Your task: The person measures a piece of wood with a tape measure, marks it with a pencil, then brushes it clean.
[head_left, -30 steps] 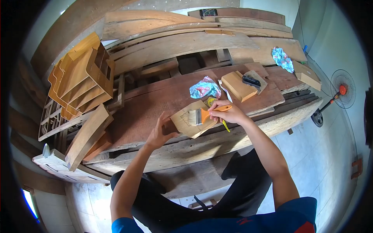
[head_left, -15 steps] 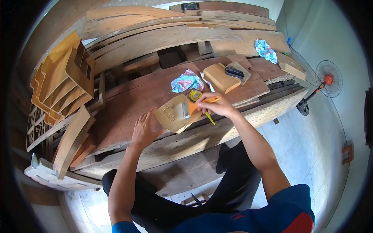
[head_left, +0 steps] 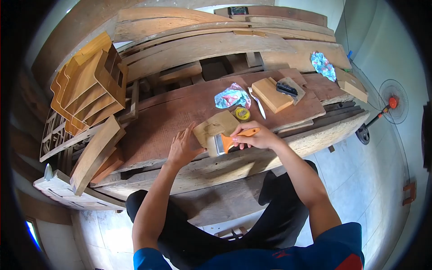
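My right hand (head_left: 258, 137) is closed round the orange handle of a flat paintbrush (head_left: 228, 141). The brush's metal band and bristles lie over the near part of a small wooden board (head_left: 219, 121) with a carved or raised mark on its face. At the board's left edge is my left hand (head_left: 183, 146), fingers stretched out and thumb apart, touching or almost touching the board. Just beyond the board sits a round yellow tape measure (head_left: 242, 114). A toothbrush (head_left: 257, 102) and a crumpled blue-and-pink cloth (head_left: 233, 96) lie behind it.
A wood block (head_left: 272, 94) and a black tool (head_left: 286, 89) are at the right of the plank bench (head_left: 157, 121). Farther right lies another cloth (head_left: 323, 66). A tiered wooden organizer (head_left: 92, 85) stands left. A fan (head_left: 393, 102) is on the right.
The paintbrush has moved to the near edge of the board, its bristles now pointing left. The board sits turned a little differently, and the whole view has shifted slightly.
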`<control>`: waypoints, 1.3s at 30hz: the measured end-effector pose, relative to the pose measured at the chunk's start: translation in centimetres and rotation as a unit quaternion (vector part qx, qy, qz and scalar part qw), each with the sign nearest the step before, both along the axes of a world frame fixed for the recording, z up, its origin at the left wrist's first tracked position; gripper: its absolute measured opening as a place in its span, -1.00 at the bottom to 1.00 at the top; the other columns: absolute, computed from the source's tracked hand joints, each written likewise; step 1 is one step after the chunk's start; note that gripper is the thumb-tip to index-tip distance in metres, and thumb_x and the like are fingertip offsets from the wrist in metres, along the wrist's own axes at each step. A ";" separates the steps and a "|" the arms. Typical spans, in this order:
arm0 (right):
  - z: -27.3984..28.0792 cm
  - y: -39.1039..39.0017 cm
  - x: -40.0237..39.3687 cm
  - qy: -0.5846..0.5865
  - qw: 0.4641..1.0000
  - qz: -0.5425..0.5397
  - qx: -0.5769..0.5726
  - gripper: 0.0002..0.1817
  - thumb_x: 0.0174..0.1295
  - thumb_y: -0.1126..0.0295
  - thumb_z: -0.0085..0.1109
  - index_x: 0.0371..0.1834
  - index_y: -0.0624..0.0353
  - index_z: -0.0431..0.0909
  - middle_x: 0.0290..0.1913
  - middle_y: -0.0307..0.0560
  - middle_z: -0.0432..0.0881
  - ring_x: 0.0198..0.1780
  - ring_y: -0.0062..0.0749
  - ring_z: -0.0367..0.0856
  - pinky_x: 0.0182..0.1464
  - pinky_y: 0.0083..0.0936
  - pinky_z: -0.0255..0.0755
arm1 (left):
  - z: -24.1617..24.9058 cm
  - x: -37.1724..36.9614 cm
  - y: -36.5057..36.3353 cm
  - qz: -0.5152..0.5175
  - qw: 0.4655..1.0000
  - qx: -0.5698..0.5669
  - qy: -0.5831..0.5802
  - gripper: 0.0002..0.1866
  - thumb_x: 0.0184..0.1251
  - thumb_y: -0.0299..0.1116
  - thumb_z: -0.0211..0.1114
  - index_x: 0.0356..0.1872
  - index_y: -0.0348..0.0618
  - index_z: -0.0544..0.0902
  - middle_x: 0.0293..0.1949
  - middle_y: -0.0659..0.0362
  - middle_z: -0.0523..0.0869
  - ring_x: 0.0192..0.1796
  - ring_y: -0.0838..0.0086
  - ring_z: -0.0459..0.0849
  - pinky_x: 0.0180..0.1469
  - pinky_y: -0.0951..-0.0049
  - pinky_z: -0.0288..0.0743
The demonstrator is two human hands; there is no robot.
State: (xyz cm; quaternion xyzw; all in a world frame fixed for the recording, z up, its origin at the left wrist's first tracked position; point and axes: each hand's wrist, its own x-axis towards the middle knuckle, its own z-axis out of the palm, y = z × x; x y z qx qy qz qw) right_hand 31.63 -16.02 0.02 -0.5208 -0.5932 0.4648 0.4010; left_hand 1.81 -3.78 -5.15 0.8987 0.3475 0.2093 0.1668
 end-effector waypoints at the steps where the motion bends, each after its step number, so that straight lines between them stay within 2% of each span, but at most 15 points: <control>1: 0.4 0.1 0.6 -0.020 1.000 -0.003 -0.014 -0.81 0.50 0.27 0.31 -0.02 0.14 0.72 -0.23 -0.17 0.82 -0.32 -0.63 0.75 -0.37 -0.70 0.52 | 0.0 0.0 -0.1 0.000 1.000 0.003 -0.001 0.22 -0.02 0.04 0.71 0.64 -0.03 0.16 0.48 -0.04 0.52 0.50 -0.06 0.44 0.52 -0.04 0.32; 2: 0.7 0.2 1.1 -0.041 0.999 -0.003 -0.029 -0.81 0.50 0.27 0.30 -0.02 0.13 0.72 -0.22 -0.16 0.83 -0.31 -0.63 0.76 -0.36 -0.70 0.53 | 0.1 -0.1 -0.3 0.001 1.000 0.005 -0.004 0.22 -0.02 0.05 0.71 0.64 -0.03 0.16 0.48 -0.04 0.51 0.50 -0.07 0.44 0.52 -0.05 0.32; 3: -0.1 0.6 1.7 -0.019 0.998 -0.062 -0.015 -0.83 0.49 0.27 0.32 -0.04 0.11 0.73 -0.20 -0.17 0.84 -0.29 -0.63 0.77 -0.36 -0.67 0.54 | 0.0 -0.1 -0.5 0.002 1.000 0.006 0.000 0.22 -0.02 0.06 0.71 0.64 -0.03 0.16 0.48 -0.04 0.51 0.49 -0.07 0.45 0.52 -0.05 0.32; 6: -1.4 0.7 -0.5 -0.009 0.983 -0.136 0.124 -0.85 0.47 0.29 0.33 -0.05 0.10 0.74 -0.20 -0.20 0.84 -0.28 -0.62 0.77 -0.35 -0.63 0.56 | 0.3 0.2 -0.9 0.006 1.000 0.003 -0.006 0.23 -0.01 0.06 0.71 0.65 -0.05 0.14 0.48 -0.05 0.51 0.47 -0.09 0.47 0.51 -0.06 0.32; 7: -0.8 0.1 -1.2 -0.046 0.983 -0.079 0.159 -0.88 0.46 0.34 0.33 -0.06 0.10 0.74 -0.22 -0.19 0.83 -0.28 -0.62 0.77 -0.33 -0.60 0.58 | 0.4 0.2 -1.0 0.008 1.000 -0.002 -0.012 0.23 -0.01 0.05 0.71 0.65 -0.06 0.14 0.48 -0.04 0.51 0.46 -0.09 0.48 0.51 -0.07 0.32; 10: 2.1 -0.4 -0.8 -0.035 0.998 -0.017 -0.048 -0.89 0.46 0.37 0.32 -0.06 0.11 0.74 -0.23 -0.17 0.83 -0.28 -0.63 0.77 -0.32 -0.62 0.58 | 0.2 0.0 -0.4 -0.003 1.000 0.007 -0.030 0.23 0.00 0.04 0.70 0.65 -0.08 0.13 0.47 -0.04 0.52 0.45 -0.08 0.48 0.51 -0.07 0.32; 11: 1.1 0.1 0.5 -0.016 0.997 -0.062 -0.036 -0.90 0.47 0.38 0.31 -0.07 0.12 0.74 -0.25 -0.15 0.82 -0.28 -0.64 0.76 -0.33 -0.65 0.56 | -0.1 -0.1 -0.4 -0.008 0.999 0.012 -0.038 0.23 0.01 0.03 0.70 0.65 -0.09 0.13 0.47 -0.03 0.52 0.45 -0.08 0.48 0.50 -0.07 0.33; 12: 0.4 0.6 1.3 -0.023 0.994 -0.100 0.041 -0.85 0.50 0.30 0.28 -0.02 0.09 0.72 -0.27 -0.20 0.82 -0.33 -0.65 0.74 -0.43 -0.69 0.46 | -0.2 -0.2 -0.7 -0.006 0.999 0.012 -0.031 0.22 0.01 0.04 0.70 0.65 -0.09 0.13 0.46 -0.04 0.53 0.44 -0.08 0.49 0.50 -0.06 0.33; 14: -0.6 0.8 1.3 -0.027 0.973 -0.197 0.115 -0.81 0.51 0.28 0.29 0.05 0.10 0.70 -0.21 -0.19 0.82 -0.31 -0.67 0.72 -0.42 -0.68 0.49 | 0.2 -0.2 -0.9 -0.001 0.999 0.021 -0.025 0.21 0.03 0.05 0.69 0.64 -0.09 0.14 0.45 -0.04 0.53 0.44 -0.09 0.49 0.50 -0.06 0.33; 17: 0.0 0.1 -0.7 -0.029 0.996 -0.079 0.012 -0.79 0.51 0.27 0.30 0.06 0.12 0.67 -0.22 -0.23 0.79 -0.30 -0.70 0.71 -0.41 -0.68 0.50 | 0.7 -0.3 -1.1 0.000 1.000 0.026 -0.003 0.19 0.06 0.08 0.66 0.64 -0.09 0.15 0.45 -0.04 0.53 0.44 -0.08 0.49 0.50 -0.05 0.33; 18: 0.3 -0.1 -1.6 0.004 0.998 -0.062 0.019 -0.82 0.48 0.28 0.34 -0.03 0.14 0.68 -0.25 -0.21 0.80 -0.36 -0.70 0.69 -0.37 -0.69 0.52 | 0.9 -0.3 -0.9 -0.003 1.000 0.019 -0.006 0.18 0.08 0.10 0.65 0.64 -0.09 0.15 0.46 -0.05 0.52 0.45 -0.08 0.48 0.51 -0.05 0.33; 26: 0.5 3.3 -0.5 0.036 0.997 -0.066 0.013 -0.82 0.48 0.29 0.31 -0.16 0.19 0.64 -0.35 -0.22 0.73 -0.39 -0.66 0.67 -0.42 -0.69 0.45 | 1.3 -0.5 -2.8 0.021 1.000 -0.013 -0.004 0.06 0.20 0.15 0.56 0.59 -0.19 0.25 0.54 -0.14 0.40 0.51 -0.07 0.41 0.54 -0.01 0.28; 31: 0.1 5.8 -1.5 -0.010 0.992 -0.109 0.068 -0.81 0.49 0.33 0.27 -0.28 0.14 0.55 -0.53 -0.29 0.63 -0.49 -0.70 0.58 -0.47 -0.63 0.32 | 1.1 -0.1 -3.7 0.033 0.999 -0.009 0.007 -0.03 0.24 0.07 0.56 0.55 -0.23 0.32 0.58 -0.16 0.34 0.55 -0.09 0.37 0.56 0.00 0.27; 37: 0.8 4.4 -0.4 -0.027 0.995 -0.065 0.072 -0.80 0.54 0.28 0.25 -0.19 0.17 0.60 -0.37 -0.26 0.68 -0.41 -0.73 0.63 -0.43 -0.69 0.41 | 2.4 0.4 -2.6 0.024 0.999 -0.024 0.009 -0.10 0.22 0.03 0.59 0.48 -0.24 0.42 0.52 -0.18 0.42 0.55 -0.09 0.38 0.57 0.01 0.25; 39: 0.5 3.5 0.7 -0.005 0.992 -0.115 0.054 -0.82 0.54 0.29 0.25 -0.14 0.18 0.62 -0.34 -0.25 0.69 -0.40 -0.72 0.64 -0.44 -0.70 0.41 | 2.5 0.1 -2.2 0.018 0.999 -0.030 0.007 -0.11 0.22 0.03 0.59 0.47 -0.24 0.45 0.50 -0.17 0.46 0.55 -0.08 0.38 0.57 0.00 0.26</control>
